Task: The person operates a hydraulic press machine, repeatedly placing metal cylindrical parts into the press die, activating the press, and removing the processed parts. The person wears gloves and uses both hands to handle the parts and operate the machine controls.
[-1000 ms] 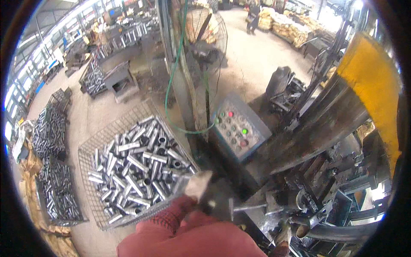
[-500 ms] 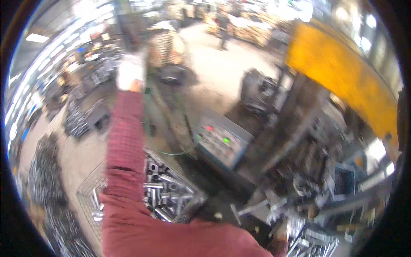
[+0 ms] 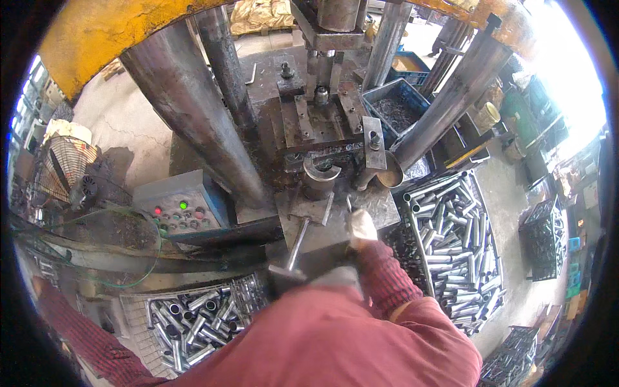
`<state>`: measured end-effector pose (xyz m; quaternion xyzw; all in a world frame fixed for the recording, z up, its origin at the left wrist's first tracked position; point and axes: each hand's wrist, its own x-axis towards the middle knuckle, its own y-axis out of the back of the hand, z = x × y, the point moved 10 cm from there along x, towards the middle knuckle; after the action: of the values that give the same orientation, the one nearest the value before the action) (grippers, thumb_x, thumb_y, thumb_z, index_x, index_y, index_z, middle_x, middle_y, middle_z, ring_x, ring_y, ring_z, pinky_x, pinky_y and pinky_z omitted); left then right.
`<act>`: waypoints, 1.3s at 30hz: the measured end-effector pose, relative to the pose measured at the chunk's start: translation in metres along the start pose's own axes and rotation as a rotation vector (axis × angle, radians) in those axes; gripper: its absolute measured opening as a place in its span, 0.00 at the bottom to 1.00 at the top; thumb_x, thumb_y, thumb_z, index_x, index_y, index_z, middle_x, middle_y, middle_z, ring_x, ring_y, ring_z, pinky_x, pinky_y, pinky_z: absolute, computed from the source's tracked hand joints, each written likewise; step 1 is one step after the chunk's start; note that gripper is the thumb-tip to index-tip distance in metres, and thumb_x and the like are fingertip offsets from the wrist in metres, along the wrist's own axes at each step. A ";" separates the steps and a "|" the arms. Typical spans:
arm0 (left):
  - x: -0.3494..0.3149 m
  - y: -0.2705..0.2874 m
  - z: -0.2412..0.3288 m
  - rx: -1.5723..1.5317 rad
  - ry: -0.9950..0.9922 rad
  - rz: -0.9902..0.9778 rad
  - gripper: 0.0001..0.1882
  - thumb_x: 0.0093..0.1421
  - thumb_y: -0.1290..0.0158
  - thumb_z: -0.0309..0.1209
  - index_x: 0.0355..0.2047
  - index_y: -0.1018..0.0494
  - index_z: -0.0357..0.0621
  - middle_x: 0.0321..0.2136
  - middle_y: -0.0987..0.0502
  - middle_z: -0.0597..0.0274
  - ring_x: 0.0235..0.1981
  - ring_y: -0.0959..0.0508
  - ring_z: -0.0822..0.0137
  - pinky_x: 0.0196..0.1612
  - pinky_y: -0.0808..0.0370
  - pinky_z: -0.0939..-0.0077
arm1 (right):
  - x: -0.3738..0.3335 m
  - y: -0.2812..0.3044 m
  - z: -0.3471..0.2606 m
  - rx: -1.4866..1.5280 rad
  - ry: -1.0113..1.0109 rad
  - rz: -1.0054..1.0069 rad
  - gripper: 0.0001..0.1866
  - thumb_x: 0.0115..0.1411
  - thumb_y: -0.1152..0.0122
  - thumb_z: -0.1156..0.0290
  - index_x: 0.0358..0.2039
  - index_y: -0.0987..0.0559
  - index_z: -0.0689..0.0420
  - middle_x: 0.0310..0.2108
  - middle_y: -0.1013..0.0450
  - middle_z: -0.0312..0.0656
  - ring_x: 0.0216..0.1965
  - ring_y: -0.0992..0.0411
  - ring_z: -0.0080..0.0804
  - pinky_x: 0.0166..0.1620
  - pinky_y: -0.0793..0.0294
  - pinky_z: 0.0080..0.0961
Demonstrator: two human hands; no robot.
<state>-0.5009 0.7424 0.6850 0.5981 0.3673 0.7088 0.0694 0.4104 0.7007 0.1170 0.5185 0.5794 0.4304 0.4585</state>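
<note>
My right hand (image 3: pixel 362 227), in a white glove, is at the front edge of the press's steel plate (image 3: pixel 380 209). Its fingers look closed; a thin metal sliver (image 3: pixel 349 204) shows by the fingertips, but what they hold is unclear. Left of this hand, a metal bar with a crosspiece (image 3: pixel 298 245) leans over the plate's front edge. Behind it stands a round holder with a half-ring top (image 3: pixel 320 173). The press ram (image 3: pixel 338 16) is above the die block (image 3: pixel 322 126). My left sleeve (image 3: pixel 90 332) stretches to the left rim, where the hand is lost from sight.
Wire baskets of cut metal tubes flank me, one at lower left (image 3: pixel 138 322) and one at right (image 3: pixel 495 258). A control box (image 3: pixel 184 203) with lit buttons stands left of the thick press columns (image 3: pixel 193 109). Blue crates (image 3: pixel 412 97) sit behind, and a fan (image 3: pixel 64 168) stands far left.
The view has swung right from the floor and control box to face the press. My left arm, earlier stretched ahead, now lies at the left rim; my right hand shows by the plate.
</note>
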 end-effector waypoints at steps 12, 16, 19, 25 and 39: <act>-0.326 0.152 0.299 -0.758 0.196 -0.426 0.07 0.69 0.31 0.34 0.39 0.15 0.45 0.29 0.21 0.64 0.27 0.21 0.64 0.33 0.23 0.61 | 0.013 0.196 -0.094 0.803 -0.128 0.049 0.36 0.63 0.19 0.55 0.67 0.17 0.59 0.54 0.13 0.58 0.57 0.13 0.55 0.57 0.13 0.40; -0.391 0.119 0.423 -0.934 -0.070 -1.116 0.08 0.68 0.31 0.33 0.33 0.16 0.45 0.25 0.19 0.59 0.25 0.18 0.57 0.31 0.22 0.58 | -0.053 0.301 -0.216 0.966 0.454 -0.221 0.44 0.63 0.20 0.66 0.78 0.28 0.58 0.69 0.22 0.54 0.71 0.23 0.46 0.73 0.25 0.41; -0.414 0.127 0.508 -1.037 -0.428 -1.090 0.09 0.68 0.34 0.35 0.37 0.15 0.42 0.28 0.15 0.47 0.30 0.13 0.45 0.35 0.18 0.51 | -0.054 0.302 -0.219 1.288 0.176 -0.041 0.44 0.66 0.24 0.67 0.80 0.30 0.60 0.70 0.21 0.49 0.70 0.25 0.36 0.72 0.26 0.36; -0.457 0.160 0.629 -1.163 -0.915 -1.061 0.19 0.72 0.36 0.46 0.39 0.16 0.40 0.30 0.15 0.38 0.34 0.12 0.34 0.37 0.16 0.41 | -0.041 0.211 -0.078 1.572 -0.329 0.201 0.29 0.74 0.28 0.56 0.68 0.21 0.59 0.57 0.16 0.43 0.53 0.19 0.31 0.56 0.17 0.34; -0.496 0.180 0.750 -0.997 -0.910 -0.932 0.14 0.68 0.34 0.45 0.33 0.16 0.49 0.27 0.20 0.56 0.24 0.19 0.54 0.30 0.22 0.53 | 0.126 0.277 0.111 1.899 -0.366 -0.347 0.32 0.84 0.49 0.41 0.61 0.18 0.60 0.43 0.15 0.45 0.47 0.14 0.43 0.54 0.10 0.45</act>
<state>0.3715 0.6740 0.4090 0.5120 0.1561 0.3753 0.7568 0.5703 0.8539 0.3528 0.6381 0.6726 -0.3747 -0.0094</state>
